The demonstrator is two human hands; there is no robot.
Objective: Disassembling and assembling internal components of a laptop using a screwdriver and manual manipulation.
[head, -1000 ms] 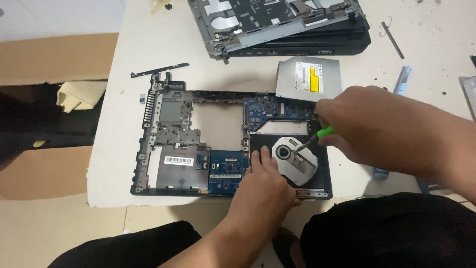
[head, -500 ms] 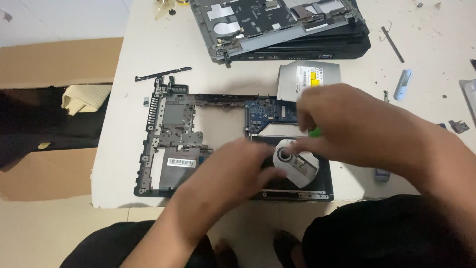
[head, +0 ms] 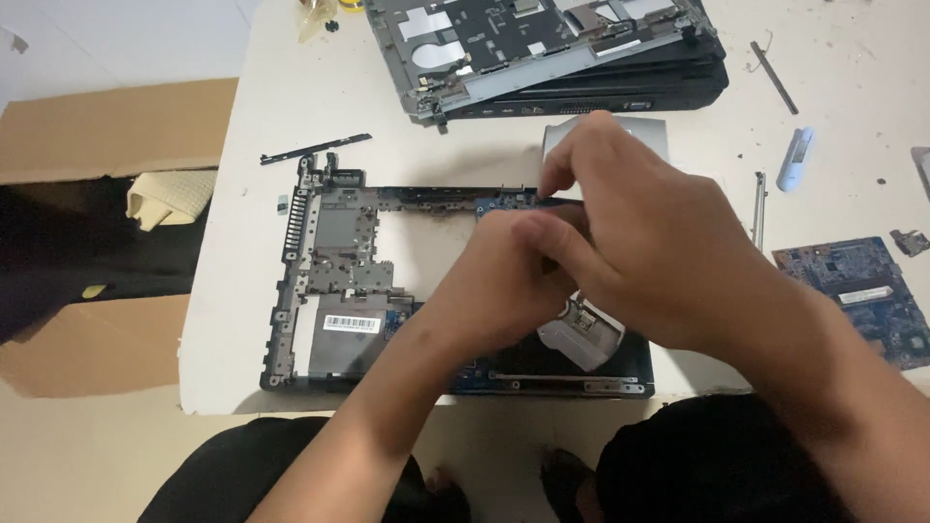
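Observation:
A stripped black laptop base (head: 334, 281) lies on the white table (head: 232, 194), with bare metal shielding on its left side. Both my hands meet over its right half. My left hand (head: 504, 286) has its fingers curled against my right hand (head: 644, 242). The right hand's fingertips pinch at the upper edge of the base, near the blue board. Whatever either hand grips is hidden. A silver fan and heat sink part (head: 581, 339) shows just below the hands. A silver optical drive (head: 630, 126) peeks out behind the right hand.
Stacked laptop shells (head: 542, 58) sit at the table's far edge. A blue circuit board (head: 862, 291), a thin metal bar (head: 759, 208) and a white-blue stick (head: 794, 160) lie at the right. A black strip (head: 315, 147) lies far left. A cardboard box (head: 107, 136) holds a yellow cloth (head: 170, 199).
My left hand left the fan and rose to meet my right hand, which shifted up and left over the board. The green tool seen in the right hand is out of sight.

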